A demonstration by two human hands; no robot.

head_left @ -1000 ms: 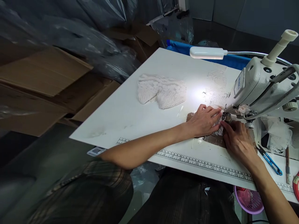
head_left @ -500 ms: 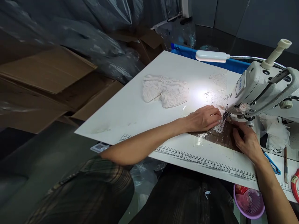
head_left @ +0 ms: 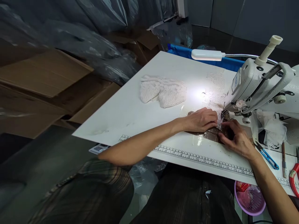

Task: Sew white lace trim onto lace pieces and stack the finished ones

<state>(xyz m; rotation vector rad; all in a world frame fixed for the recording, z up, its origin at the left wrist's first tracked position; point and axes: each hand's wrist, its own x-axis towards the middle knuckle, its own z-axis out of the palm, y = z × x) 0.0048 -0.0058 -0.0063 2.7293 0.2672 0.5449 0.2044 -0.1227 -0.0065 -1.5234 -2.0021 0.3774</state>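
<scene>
1. Stretching far left, the white table ends at a ruled near edge.
2. Sewing machine walls the right.
3. Left hand lies open, flat on lace; right hand pinch unclear.
4. The lace: white, netlike, at the needle.

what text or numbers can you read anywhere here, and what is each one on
"10" "11" "12" "13" "14" "15" "16" "17": on the printed ruler along the near edge of the table; the lower numbers are too small to read.
Blue label on the sewing machine: lettering blurred, unreadable.
Sticker below the table's near corner: too small to read.
</scene>
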